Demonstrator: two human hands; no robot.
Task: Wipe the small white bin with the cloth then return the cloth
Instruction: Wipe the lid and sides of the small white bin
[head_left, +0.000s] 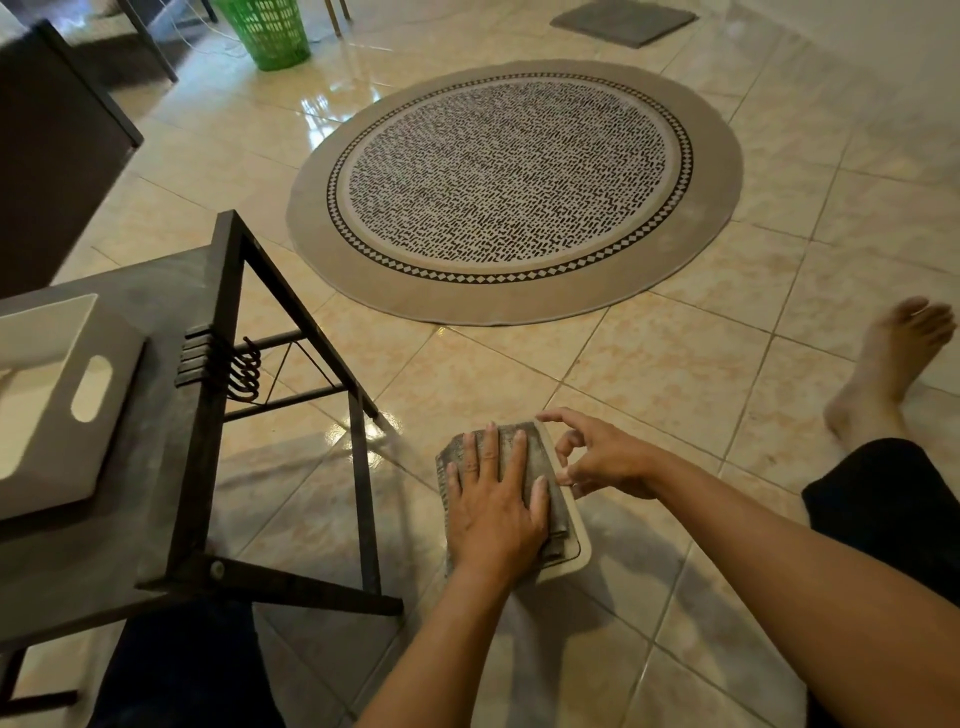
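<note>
The small white bin (577, 540) stands on the tiled floor in front of me, seen from above; only its right rim and lid edge show. A grey folded cloth (540, 457) lies over its top. My left hand (493, 504) presses flat on the cloth, fingers spread. Just to the right, my right hand (597, 457) hovers at the bin's right rim with curled, parted fingers; its fingertips are at or near the rim and it holds nothing that I can see.
A low dark metal-framed table (197, 415) stands to the left, carrying a white tray with a handle slot (62, 395). A round patterned rug (514, 192) lies ahead. A green basket (265, 31) stands far back. A bare foot (893, 364) rests at right.
</note>
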